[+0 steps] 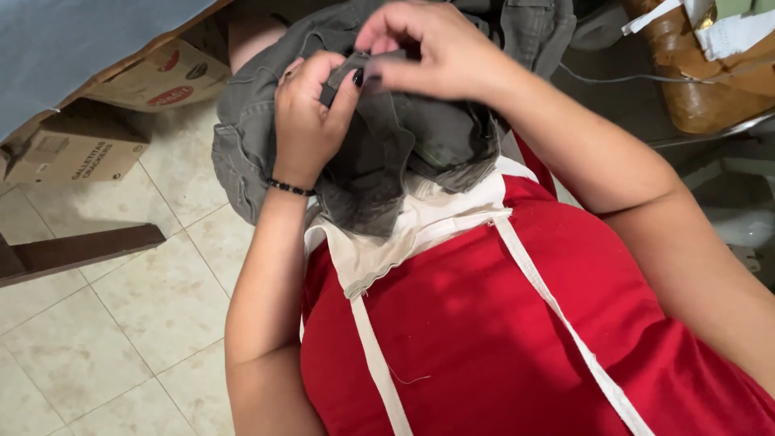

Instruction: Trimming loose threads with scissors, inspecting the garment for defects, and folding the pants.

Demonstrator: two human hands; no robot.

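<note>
**Both hands stuck into a bundle of grey denim**

Closest to me is my red apron (517, 323) with its white straps (557, 315), and a bit of white cloth (404, 234) peeking out just under the bundle. Right above that hangs the grey garment (379, 153) (jeans or a jacket, can't really tell, it's all bunched up), held up in front of my chest, with its length dropping down toward my lap.

My left hand (311, 121) is wrapped around a fold from the left side, thumb pressed on top, so those fingers are closed on the fabric. My right hand (436, 52) comes in from above and to the right, fingertips pinched narrow on a small edge right next to my left thumb. The two hands are practically touching, with the pinched bit between them, my left one a little nearer to me.

Further out: tiled floor (121, 323), cardboard boxes (81, 145) under a desk (73, 40) on the left.
</note>
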